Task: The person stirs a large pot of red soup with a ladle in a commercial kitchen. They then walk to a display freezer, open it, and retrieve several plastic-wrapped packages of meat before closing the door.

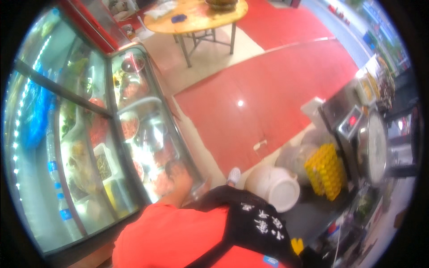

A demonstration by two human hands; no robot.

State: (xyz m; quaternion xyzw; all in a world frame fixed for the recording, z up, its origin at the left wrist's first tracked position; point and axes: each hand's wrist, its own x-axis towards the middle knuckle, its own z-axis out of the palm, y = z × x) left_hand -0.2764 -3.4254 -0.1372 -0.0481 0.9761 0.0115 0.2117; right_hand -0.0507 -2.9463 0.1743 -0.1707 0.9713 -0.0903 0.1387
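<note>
My left hand (181, 176) reaches from an orange sleeve over the near end of a glass-topped display cooler (181, 134). It is blurred beside trays of what looks like raw meat (162, 182); whether the fingers hold anything cannot be told. Just right of the hand, at the cooler's corner, is a blurred, shiny, partly see-through thing (200, 191). I cannot make out my right hand. Near the apron's lower right edge lies a small yellow thing (297, 246), of unclear kind. My black apron (258, 214) bears white writing.
An upright glass-door fridge (110, 167) with bottles and bags stands left. On the right are a white plastic tub (271, 187), stacked yellow egg trays (325, 172) and a scale (350, 122) beside a round metal pan (375, 147). A round wooden table (197, 23) stands beyond red flooring (268, 97).
</note>
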